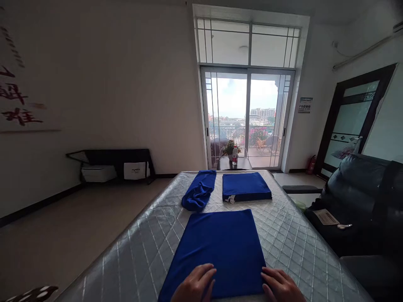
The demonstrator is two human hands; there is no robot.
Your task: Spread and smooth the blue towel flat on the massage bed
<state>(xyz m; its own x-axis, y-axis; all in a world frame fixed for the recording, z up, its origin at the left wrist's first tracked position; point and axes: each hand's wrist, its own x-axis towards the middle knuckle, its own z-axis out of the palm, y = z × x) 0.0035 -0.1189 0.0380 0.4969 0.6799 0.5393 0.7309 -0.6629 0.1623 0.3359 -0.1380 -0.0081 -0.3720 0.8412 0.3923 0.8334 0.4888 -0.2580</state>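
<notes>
A blue cloth (225, 247), folded into a flat rectangle, lies right in front of me on the silvery quilted surface (147, 235). On its lower left part rests my left hand (197, 283), fingers stretched and close together, with the thumb apart. My right hand (281, 285) is at the lower right edge of this cloth, its fingertips touching the edge and its thumb apart from them. Beyond is a neat stack of folded blue cloths (245, 185) with white tags showing. To the left of that stack lies a crumpled blue cloth (200, 191).
A black sofa (362, 201) with a card and a small white item stands to the right. At the far end, a small table (241, 162) holds a plant and a bottle (234, 156). A low black rack (116, 163) stands by the left wall. Sliding glass doors (248, 117) are behind.
</notes>
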